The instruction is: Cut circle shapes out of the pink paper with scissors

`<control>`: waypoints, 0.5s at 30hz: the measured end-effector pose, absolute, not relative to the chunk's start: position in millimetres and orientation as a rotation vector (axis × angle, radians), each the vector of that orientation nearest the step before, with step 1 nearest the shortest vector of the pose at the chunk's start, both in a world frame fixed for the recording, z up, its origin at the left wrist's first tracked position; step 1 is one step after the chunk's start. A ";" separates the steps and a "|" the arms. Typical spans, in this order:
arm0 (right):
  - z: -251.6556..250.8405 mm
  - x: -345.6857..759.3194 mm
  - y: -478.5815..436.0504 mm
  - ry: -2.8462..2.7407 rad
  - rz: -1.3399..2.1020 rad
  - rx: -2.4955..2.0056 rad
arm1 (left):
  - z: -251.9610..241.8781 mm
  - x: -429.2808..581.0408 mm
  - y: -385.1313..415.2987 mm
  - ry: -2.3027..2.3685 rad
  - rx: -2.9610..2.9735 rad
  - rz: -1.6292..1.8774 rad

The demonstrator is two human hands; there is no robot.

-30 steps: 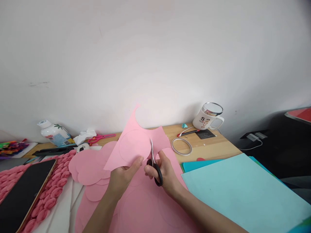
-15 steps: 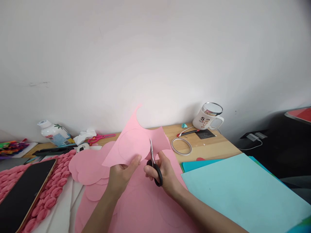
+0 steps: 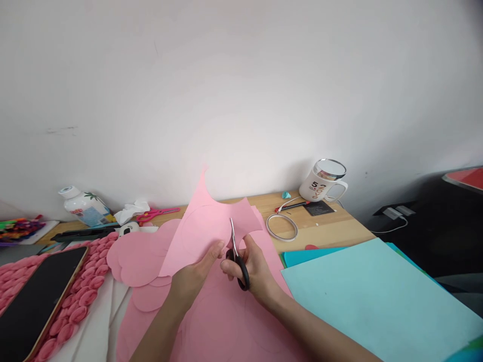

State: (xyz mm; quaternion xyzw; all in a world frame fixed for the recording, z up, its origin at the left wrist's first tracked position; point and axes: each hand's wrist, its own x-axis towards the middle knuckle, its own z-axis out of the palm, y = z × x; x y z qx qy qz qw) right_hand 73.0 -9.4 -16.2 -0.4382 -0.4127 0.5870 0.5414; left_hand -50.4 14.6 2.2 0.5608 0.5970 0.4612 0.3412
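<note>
A pink sheet (image 3: 199,229) with a faint circle outline and a curved cut-out at its top is pinched in my left hand (image 3: 194,276). My right hand (image 3: 251,266) is closed on black-handled scissors (image 3: 238,269), whose blades point up against the sheet, right of the outline. The fingertips of both hands are near each other. Beneath lies a larger pink sheet (image 3: 215,327) with drawn circles. Cut pink rounds (image 3: 139,259) overlap in a pile to the left.
Light blue sheets (image 3: 377,296) lie at right. Behind them are a tape ring (image 3: 282,228), a pen and a white mug (image 3: 317,186). A phone (image 3: 41,296), pink scissors (image 3: 156,214) and a white bottle (image 3: 86,207) are at left.
The held pink sheet has tilted and shifted slightly left and down. My left hand has moved a little right, closer to the scissors, and the scissors have moved slightly left.
</note>
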 end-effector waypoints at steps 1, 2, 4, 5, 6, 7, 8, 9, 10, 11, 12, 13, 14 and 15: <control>-16.6 73.7 -8.8 -0.970 1.399 -1.013 | 1.9 -51.5 14.3 1.599 1.406 1.170; -17.2 74.6 -8.2 -0.965 1.403 -0.985 | 2.1 -52.4 13.7 1.643 1.355 1.148; -18.1 76.5 -7.2 -0.966 1.411 -0.947 | 3.7 -51.9 11.3 1.702 1.290 1.133; -18.2 77.3 -6.8 -0.966 1.413 -0.934 | 4.9 -50.5 9.6 1.703 1.284 1.145; -17.9 78.0 -6.6 -0.963 1.416 -0.924 | 6.2 -48.5 7.7 1.704 1.282 1.163; -17.2 78.6 -6.6 -0.960 1.416 -0.911 | 7.3 -46.3 6.1 1.714 1.269 1.182; -16.3 79.0 -6.7 -0.959 1.419 -0.900 | 7.9 -44.4 5.1 1.737 1.250 1.192; -15.3 79.3 -7.0 -0.959 1.427 -0.890 | 8.0 -43.3 5.0 1.763 1.231 1.201; -14.4 79.4 -7.5 -0.959 1.442 -0.884 | 7.5 -43.2 5.9 1.781 1.218 1.212; -13.8 79.4 -7.9 -0.961 1.462 -0.880 | 6.5 -44.2 7.9 1.789 1.213 1.225; -13.6 79.4 -8.4 -0.967 1.488 -0.877 | 5.2 -46.4 10.8 1.744 1.241 1.264; -13.8 79.2 -8.8 -0.976 1.512 -0.877 | 3.6 -49.5 14.3 1.685 1.280 1.305; -14.5 78.9 -9.1 -0.989 1.530 -0.881 | 2.1 -52.9 17.9 1.647 1.305 1.330; -15.5 78.6 -9.2 -1.003 1.538 -0.888 | 0.7 -56.4 21.4 1.613 1.332 1.349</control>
